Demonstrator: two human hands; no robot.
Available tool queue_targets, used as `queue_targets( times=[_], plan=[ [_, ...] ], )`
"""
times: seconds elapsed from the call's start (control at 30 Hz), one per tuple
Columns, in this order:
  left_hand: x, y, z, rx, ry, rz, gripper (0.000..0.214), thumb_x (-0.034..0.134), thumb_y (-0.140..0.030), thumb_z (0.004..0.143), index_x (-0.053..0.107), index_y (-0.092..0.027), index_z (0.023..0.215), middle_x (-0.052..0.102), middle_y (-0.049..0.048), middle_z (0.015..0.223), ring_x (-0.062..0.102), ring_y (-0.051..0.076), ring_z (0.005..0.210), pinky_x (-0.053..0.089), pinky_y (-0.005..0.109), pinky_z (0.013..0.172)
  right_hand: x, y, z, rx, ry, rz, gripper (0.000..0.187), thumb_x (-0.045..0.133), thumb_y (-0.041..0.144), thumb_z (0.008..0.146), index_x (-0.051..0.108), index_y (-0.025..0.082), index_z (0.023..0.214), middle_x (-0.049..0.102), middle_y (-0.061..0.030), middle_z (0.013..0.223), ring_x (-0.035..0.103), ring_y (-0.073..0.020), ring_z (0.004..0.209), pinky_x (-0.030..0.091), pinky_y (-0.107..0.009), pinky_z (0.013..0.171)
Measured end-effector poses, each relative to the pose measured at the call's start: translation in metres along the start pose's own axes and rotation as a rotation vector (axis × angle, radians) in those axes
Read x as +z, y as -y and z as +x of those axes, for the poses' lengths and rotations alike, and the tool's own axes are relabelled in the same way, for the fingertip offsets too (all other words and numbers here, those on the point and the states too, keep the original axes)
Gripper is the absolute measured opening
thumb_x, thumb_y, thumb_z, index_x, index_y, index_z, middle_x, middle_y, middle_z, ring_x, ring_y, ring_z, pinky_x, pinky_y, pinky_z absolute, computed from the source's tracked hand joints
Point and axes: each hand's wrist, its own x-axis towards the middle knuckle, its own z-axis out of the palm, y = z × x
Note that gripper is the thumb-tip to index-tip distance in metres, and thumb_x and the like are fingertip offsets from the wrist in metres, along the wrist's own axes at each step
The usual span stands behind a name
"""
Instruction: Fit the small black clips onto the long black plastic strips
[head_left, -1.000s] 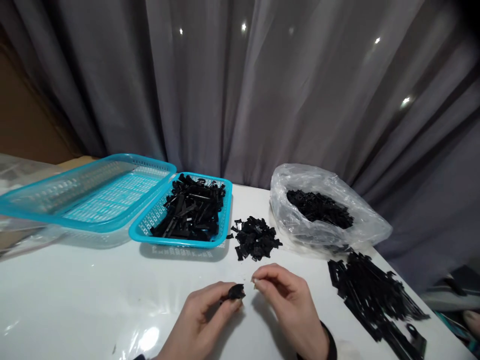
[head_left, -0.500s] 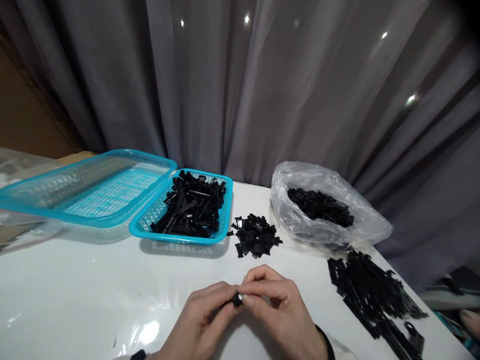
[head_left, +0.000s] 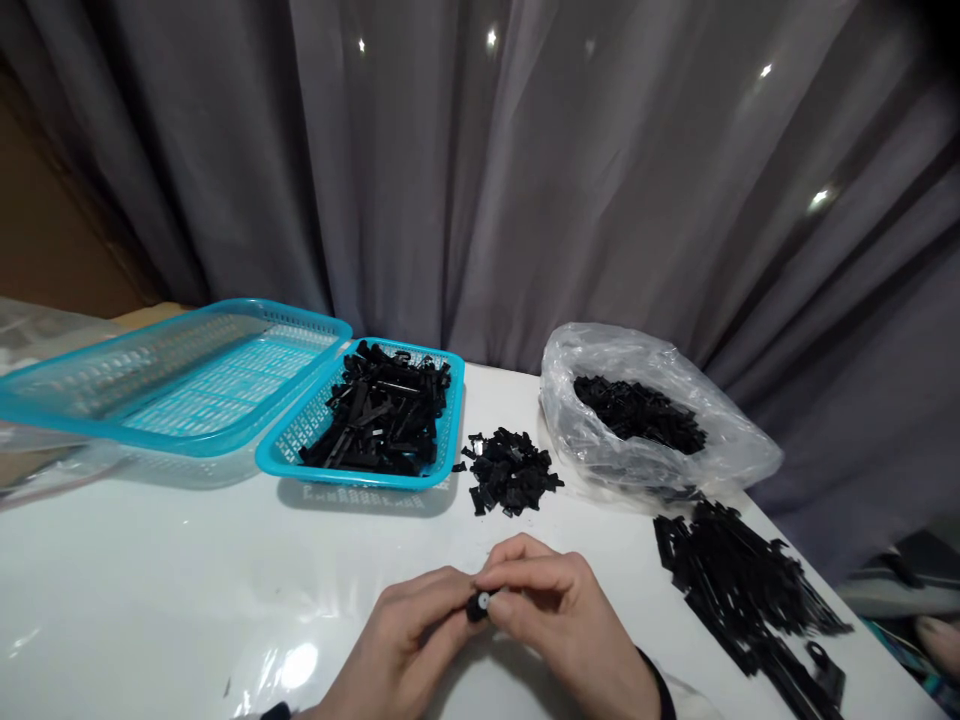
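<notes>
A: ok, left to right, why's everything sat like this?

B: blue basket (head_left: 180, 446) far left, then a second basket (head_left: 345, 481) heaped with black parts (head_left: 394, 410); probably side by side to keep that end of the desk (head_left: 150, 580) tidy; next, the left hand (head_left: 409, 625) pinches a small black piece (head_left: 475, 607) low over the desk

A: and the other side?

B: small-part pile (head_left: 514, 473) just beyond, likely for a short reach; right hand (head_left: 562, 610) is pinched on the same piece; two-sided grip presumably steadies it; can't tell if the pale round bit (head_left: 484, 600) belongs to it; then an open clear bag (head_left: 739, 440), long strips (head_left: 739, 580) roughly lined up in front, maybe for easy grabbing
</notes>
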Motion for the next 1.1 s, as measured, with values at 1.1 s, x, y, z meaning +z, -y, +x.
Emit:
queue_targets(
  times=[1.1],
  plan=[
    [-0.004,0.007,0.003,-0.196,-0.223,-0.167,0.022,0.051,-0.032,0.091,0.065,-0.017,0.083,0.066,0.0029,0.081,0.060,0.016,0.077,0.046,0.020,0.069,-0.032,-0.035,0.024,-0.280,-0.244,-1.103,0.014,0.065,0.007,0.081,0.067,0.020,0.078,0.064,-0.0010,0.085,0.054,-0.0195,0.087,0.033,-0.034,0.076]
  ],
)
